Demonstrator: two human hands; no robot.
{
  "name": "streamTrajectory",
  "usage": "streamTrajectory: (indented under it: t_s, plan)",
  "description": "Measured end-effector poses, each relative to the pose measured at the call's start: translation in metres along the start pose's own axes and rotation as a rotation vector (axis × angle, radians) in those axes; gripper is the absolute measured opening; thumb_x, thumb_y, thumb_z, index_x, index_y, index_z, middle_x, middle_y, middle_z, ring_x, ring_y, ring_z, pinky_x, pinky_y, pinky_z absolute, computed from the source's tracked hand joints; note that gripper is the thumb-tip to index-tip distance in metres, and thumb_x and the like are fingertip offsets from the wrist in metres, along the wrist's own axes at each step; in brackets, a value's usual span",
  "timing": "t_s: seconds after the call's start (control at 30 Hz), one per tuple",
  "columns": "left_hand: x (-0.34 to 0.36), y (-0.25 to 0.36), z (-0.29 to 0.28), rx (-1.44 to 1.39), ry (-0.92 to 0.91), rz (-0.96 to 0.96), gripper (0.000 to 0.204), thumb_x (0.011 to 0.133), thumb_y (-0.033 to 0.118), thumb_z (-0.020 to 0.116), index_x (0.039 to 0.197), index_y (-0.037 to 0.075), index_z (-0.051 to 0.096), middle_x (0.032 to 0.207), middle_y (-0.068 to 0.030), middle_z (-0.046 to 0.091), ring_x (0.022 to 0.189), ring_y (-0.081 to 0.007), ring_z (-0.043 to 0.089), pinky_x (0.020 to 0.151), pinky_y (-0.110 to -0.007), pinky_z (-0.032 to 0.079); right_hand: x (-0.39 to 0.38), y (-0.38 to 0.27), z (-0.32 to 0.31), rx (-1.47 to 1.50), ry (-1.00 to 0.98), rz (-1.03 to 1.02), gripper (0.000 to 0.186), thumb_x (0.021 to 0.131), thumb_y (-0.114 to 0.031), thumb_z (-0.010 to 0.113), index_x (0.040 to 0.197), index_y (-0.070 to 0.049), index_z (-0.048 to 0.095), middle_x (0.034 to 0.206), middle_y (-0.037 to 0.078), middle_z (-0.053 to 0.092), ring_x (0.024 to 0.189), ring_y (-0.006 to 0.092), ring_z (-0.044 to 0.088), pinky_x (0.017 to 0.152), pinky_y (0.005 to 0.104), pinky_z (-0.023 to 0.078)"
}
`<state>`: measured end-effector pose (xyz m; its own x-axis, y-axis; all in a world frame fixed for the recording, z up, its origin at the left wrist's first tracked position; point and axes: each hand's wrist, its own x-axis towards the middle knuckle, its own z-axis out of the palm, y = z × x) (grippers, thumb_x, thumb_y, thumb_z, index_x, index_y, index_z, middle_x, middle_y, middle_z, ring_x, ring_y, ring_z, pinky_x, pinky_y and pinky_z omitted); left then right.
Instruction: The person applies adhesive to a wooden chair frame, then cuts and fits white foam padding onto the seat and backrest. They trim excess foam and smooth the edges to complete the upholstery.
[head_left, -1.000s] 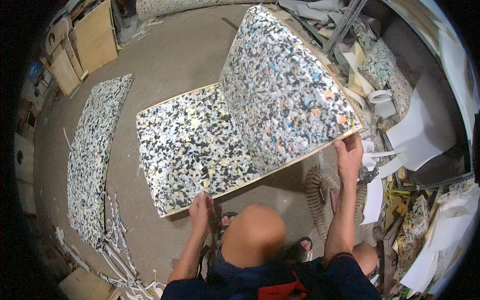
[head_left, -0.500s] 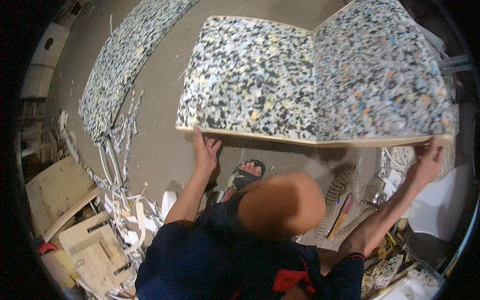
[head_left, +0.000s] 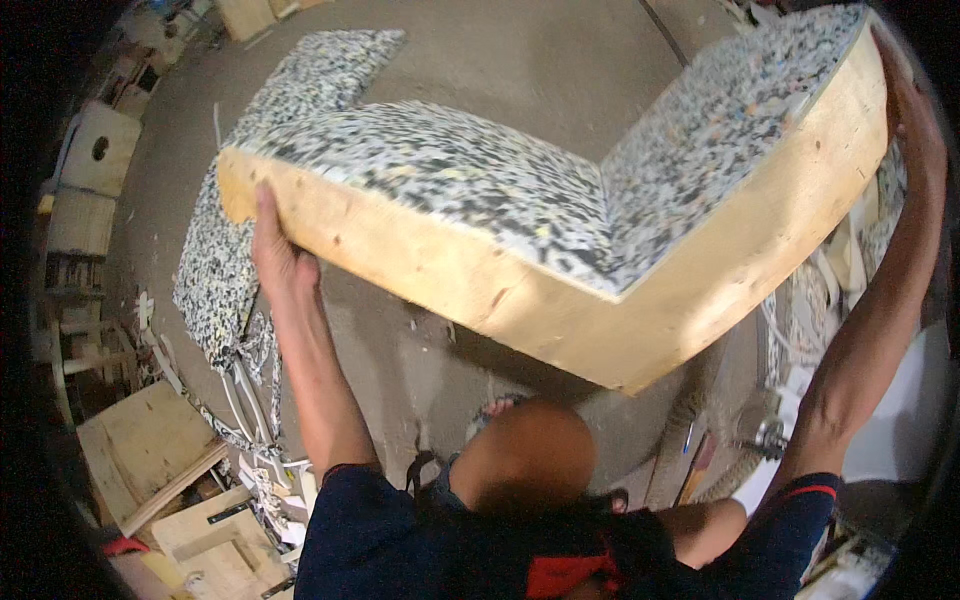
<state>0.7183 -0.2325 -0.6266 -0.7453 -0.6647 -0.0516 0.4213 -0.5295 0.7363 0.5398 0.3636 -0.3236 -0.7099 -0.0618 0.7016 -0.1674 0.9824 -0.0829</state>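
Note:
Held up in front of me is a V-shaped wooden seat frame (head_left: 470, 270) with speckled foam covering its two inner faces. Its pale wooden side, dotted with knots, faces me and the bend points toward my knees. At the left end, my left hand (head_left: 280, 245) grips the wooden edge, thumb on the near face and fingers hidden beneath. Up at the far right end, my right hand (head_left: 915, 125) is wrapped round the outer side of the frame, its fingers partly out of sight. Behind the left end, a long speckled foam sheet (head_left: 215, 270) lies on the floor.
Foam strips (head_left: 265, 365) and white scraps litter the floor at left. Plywood pieces (head_left: 150, 440) lie at lower left. A ribbed hose (head_left: 680, 420) and a wooden-handled tool (head_left: 695, 465) lie right of my knee. More foam offcuts and a white sheet (head_left: 890, 410) are at right.
The seat frame has tilted and risen, so its wooden side now faces me. My left hand has moved left and up; my right hand has swung far up along the right end.

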Motion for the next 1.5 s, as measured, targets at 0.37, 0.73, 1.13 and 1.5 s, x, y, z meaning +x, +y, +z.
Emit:
streamTrajectory:
  t_s: [0.37, 0.73, 1.13, 1.5]
  plan:
    - [0.045, -0.063, 0.115, -0.014, -0.021, 0.187, 0.046, 0.093, 0.025, 0.072, 0.125, -0.004, 0.056, 0.119, -0.0136, 0.065, 0.108, -0.0229, 0.065, 0.093, -0.038, 0.055, -0.166, -0.058, 0.071, 0.803, 0.112, 0.478, 0.078, 0.094, -0.046, 0.061, 0.147, 0.006, 0.038, 0.136, 0.018, 0.054, 0.122, 0.0258, 0.055, 0.097, 0.0364, 0.047]
    - [0.015, -0.082, 0.153, -0.024, -0.127, 0.219, 0.035, 0.102, 0.019, 0.055, 0.125, -0.007, 0.052, 0.122, -0.0175, 0.063, 0.106, -0.0256, 0.067, 0.093, -0.040, 0.055, -0.235, -0.101, 0.154, 1.623, 0.085, 0.704, 0.086, 0.100, -0.068, 0.027, 0.154, 0.000, 0.025, 0.156, 0.018, 0.035, 0.141, 0.0279, 0.040, 0.115, 0.0415, 0.033]
    - [-0.003, -0.057, 0.095, 0.112, -0.325, 0.167, 0.020, 0.097, 0.022, 0.067, 0.103, 0.003, 0.063, 0.100, -0.0055, 0.068, 0.088, -0.0162, 0.064, 0.077, -0.035, 0.051, -0.120, -0.058, 0.224, 1.735, -0.249, 0.720, 0.038, 0.100, -0.021, 0.053, 0.128, 0.005, 0.054, 0.126, 0.016, 0.062, 0.111, 0.0266, 0.063, 0.097, 0.0409, 0.050]
    - [0.063, -0.094, 0.111, 0.638, -0.186, 0.638, 0.035, 0.091, 0.030, 0.075, 0.105, 0.000, 0.062, 0.095, -0.0061, 0.066, 0.077, -0.0137, 0.062, 0.066, -0.026, 0.053, -0.068, -0.080, 0.252, 1.853, -0.455, 0.740, 0.047, 0.096, -0.029, 0.053, 0.128, 0.005, 0.055, 0.122, 0.020, 0.065, 0.110, 0.0290, 0.064, 0.099, 0.0447, 0.051]
